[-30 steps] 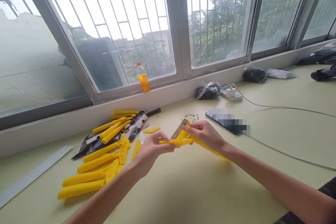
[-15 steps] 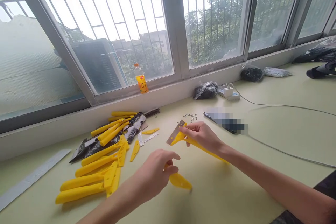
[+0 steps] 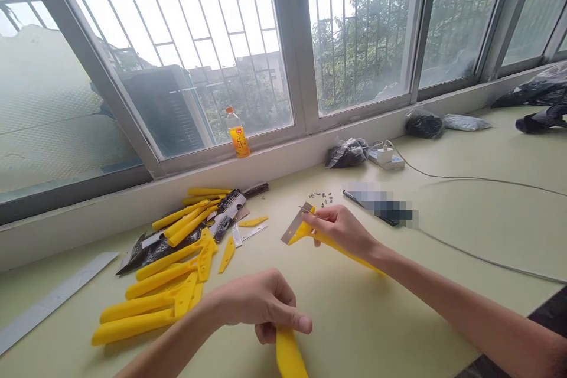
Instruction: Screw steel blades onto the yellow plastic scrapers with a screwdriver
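The bottom edge cut off the yellow plastic piece [image 3: 290,354], its top hidden in the left hand [image 3: 266,301]. The right hand [image 3: 343,227] covered part of the yellow scraper [image 3: 300,232]. Pixelation masked much of the smartphone [image 3: 371,204].

Plain yellow handles [image 3: 133,326], pale-green tabletop [image 3: 376,319]

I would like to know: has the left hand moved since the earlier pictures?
Yes. The left hand has moved down in the view, farther from the standing bottle, with a yellow piece in its grip.
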A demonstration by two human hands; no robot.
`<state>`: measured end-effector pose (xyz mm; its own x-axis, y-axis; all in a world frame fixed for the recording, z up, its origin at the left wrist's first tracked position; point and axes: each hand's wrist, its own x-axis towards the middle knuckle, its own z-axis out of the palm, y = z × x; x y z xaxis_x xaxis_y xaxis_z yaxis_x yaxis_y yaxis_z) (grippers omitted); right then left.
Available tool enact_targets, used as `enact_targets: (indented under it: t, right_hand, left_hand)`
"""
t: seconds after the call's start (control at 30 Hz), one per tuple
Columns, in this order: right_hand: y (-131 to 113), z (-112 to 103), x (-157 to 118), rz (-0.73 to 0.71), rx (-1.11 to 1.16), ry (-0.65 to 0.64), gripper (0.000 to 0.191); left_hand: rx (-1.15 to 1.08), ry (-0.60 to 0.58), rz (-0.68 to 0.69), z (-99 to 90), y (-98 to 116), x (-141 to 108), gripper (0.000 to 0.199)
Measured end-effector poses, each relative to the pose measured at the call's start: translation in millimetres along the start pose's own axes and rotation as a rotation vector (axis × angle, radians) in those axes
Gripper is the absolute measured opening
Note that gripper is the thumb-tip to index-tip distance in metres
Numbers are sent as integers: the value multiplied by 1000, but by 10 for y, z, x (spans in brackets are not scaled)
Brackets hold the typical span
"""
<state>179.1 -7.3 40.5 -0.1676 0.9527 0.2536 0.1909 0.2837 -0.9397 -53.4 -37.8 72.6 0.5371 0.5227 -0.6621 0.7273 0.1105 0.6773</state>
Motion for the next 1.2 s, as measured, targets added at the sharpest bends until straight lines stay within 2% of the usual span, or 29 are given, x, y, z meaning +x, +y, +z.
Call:
enact_targets:
  t: [0.1, 0.2, 0.3, 0.37, 0.43, 0.53, 0.6, 0.67, 0.73, 0.8, 0.87, 0.93, 1.07, 1.2]
  right_hand:
    - [-2, -7, 2, 2, 4, -1, 48]
    - [-3, -11, 2, 5, 9, -4, 46]
    - [-5, -13, 0, 11, 10, -3, 45]
    - [-1, -14, 2, 17, 16, -6, 45]
    - [9, -14, 7, 21, 22, -15, 45]
    - [12, -13, 10, 11, 23, -29, 46]
    - [-4, -13, 8, -1, 35, -25, 47]
    - [-29, -18, 4, -6, 58, -21, 46]
    - [-51, -26, 3, -1, 71, -23, 46]
    - [-65, -32, 5, 6, 65, -27, 47]
    - [-75, -32, 3, 9, 57, -30, 47]
    - [-87, -25, -4, 9, 53, -46, 45]
    - [-75, 5, -14, 10, 33, -100, 40]
    - [44, 43, 39, 117, -73, -264, 41]
  left_hand:
    - [-195, -155, 50, -142, -6, 18, 47]
    - [-289, -279, 105, -182, 66, -75, 39]
    - [-255, -397, 119, -98, 141, -201, 50]
    - [-201, -471, 111, 3, 149, -251, 51]
    - [-168, -459, 139, 98, 134, -271, 50]
    - [-209, -358, 201, 141, 144, -288, 48]
    - [-300, -230, 312, 83, 189, -293, 43]
    - [-358, 54, 515, -16, 229, -262, 37]
    - [-317, 460, 683, -105, 224, -174, 31]
    - [-224, 814, 714, -146, 163, -35, 26]
    - [-108, 985, 665, -134, 72, 121, 23]
    - [-67, 1009, 632, -91, -12, 255, 23]
    - [-148, 945, 646, -2, -106, 396, 27]
    - [-159, 906, 605, 63, -185, 440, 26]
